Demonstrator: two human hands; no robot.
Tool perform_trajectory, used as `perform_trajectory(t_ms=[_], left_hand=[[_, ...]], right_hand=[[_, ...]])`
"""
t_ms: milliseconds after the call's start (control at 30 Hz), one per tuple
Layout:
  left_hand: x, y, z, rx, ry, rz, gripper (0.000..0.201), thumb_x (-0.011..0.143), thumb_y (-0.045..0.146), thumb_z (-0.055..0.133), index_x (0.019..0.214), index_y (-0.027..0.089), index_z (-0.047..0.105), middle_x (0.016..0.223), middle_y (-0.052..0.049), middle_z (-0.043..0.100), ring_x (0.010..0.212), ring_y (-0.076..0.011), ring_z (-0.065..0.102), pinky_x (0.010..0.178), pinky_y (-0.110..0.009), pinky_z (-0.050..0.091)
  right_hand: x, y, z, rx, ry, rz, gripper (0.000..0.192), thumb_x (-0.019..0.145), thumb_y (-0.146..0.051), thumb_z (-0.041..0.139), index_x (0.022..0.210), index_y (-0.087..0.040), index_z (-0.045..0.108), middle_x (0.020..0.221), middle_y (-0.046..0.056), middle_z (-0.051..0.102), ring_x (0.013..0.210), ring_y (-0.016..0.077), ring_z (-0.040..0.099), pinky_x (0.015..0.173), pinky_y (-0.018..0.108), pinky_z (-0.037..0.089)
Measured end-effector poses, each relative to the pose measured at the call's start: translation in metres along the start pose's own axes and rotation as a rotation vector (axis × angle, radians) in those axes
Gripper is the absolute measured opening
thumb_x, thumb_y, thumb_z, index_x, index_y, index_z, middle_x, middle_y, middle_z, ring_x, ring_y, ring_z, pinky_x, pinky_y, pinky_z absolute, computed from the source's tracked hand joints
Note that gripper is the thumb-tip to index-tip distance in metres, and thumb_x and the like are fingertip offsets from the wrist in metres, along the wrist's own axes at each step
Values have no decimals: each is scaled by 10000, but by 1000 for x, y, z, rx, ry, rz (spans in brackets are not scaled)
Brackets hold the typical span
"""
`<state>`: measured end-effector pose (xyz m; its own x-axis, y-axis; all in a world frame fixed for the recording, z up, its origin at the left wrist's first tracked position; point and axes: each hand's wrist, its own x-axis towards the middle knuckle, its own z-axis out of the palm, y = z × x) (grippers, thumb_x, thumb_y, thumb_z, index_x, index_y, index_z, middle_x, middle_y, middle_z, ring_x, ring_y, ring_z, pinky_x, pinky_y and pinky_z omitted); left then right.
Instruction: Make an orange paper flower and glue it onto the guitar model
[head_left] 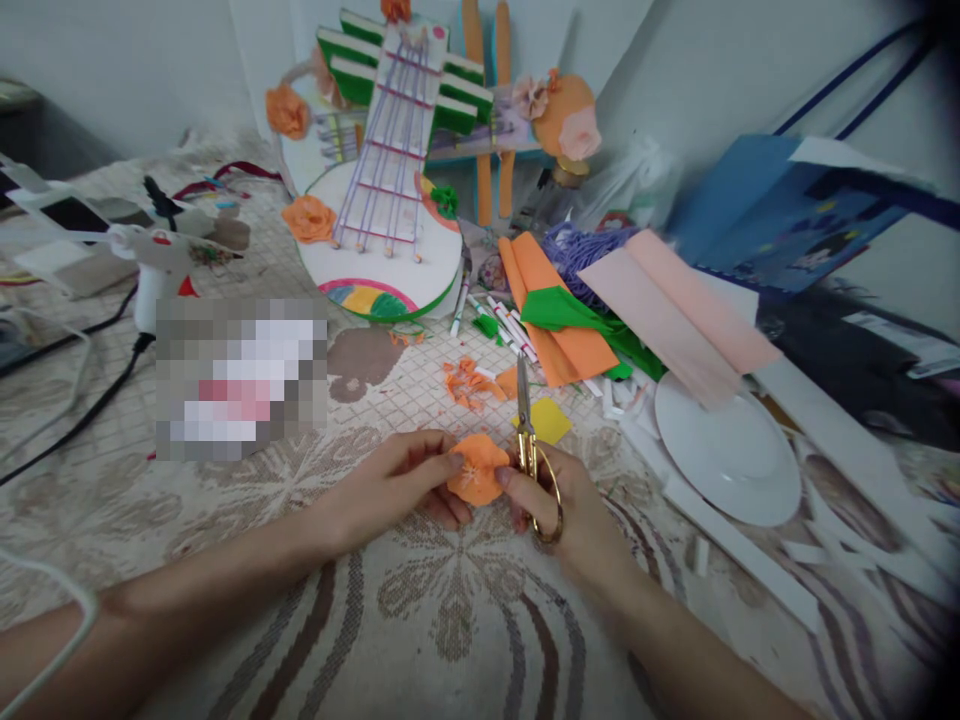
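A small orange paper flower (477,472) with a wavy edge and creased middle is stretched between both hands above the patterned tablecloth. My left hand (420,475) pinches its left edge between thumb and fingers. The thumb and fingers of my right hand (559,500) are closed on the flower's right edge. That same hand also carries gold-handled scissors (527,440), their blades pointing away from me and looking closed. Just beyond the scissors lies a yellow paper square (551,421), and orange paper scraps (474,383) are scattered past the flower.
A decorated white cardboard guitar (386,220) leans at the back. Orange crepe paper (555,330), pink paper (675,300) and purple yarn (574,250) lie to its right, near a white plate (727,450). A glue gun (154,265) with cables stands left. A blue bag (802,215) sits far right.
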<state>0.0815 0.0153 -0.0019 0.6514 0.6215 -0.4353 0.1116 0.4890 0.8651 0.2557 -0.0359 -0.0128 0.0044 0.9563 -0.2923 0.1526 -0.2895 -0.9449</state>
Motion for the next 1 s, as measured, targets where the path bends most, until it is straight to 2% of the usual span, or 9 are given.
perform_trajectory(t_ms=[367,600,833,1000], left_hand=[[0,-1,0,14,0,-31,179,824,313,489,733,162,519,597,8,647,561,-119,615,593,-246,490],[1,-2,1,35,30,-50,232,803,360,524,685,164,487,551,6,649,503,-102,606,529,-206,470],[0,-1,2,50,3,-45,194,790,343,542,748,156,514,579,0,655,526,-115,608,563,-239,494],[1,-2,1,41,-35,-32,192,783,337,560,774,149,520,591,-5,654,538,-119,608,574,-247,497]], right_hand=[[1,9,-5,64,-23,-20,165,793,-255,554,652,-193,495,480,-71,462,432,85,439,433,207,332],[0,-3,-3,64,-35,50,166,738,-280,622,682,-188,496,465,-81,429,407,84,428,403,201,321],[-1,-2,0,-7,-31,39,160,755,-309,603,719,-172,529,522,-68,456,414,69,412,396,185,326],[0,0,0,-50,-36,27,152,783,-309,558,720,-175,525,480,-72,449,402,78,410,390,188,318]])
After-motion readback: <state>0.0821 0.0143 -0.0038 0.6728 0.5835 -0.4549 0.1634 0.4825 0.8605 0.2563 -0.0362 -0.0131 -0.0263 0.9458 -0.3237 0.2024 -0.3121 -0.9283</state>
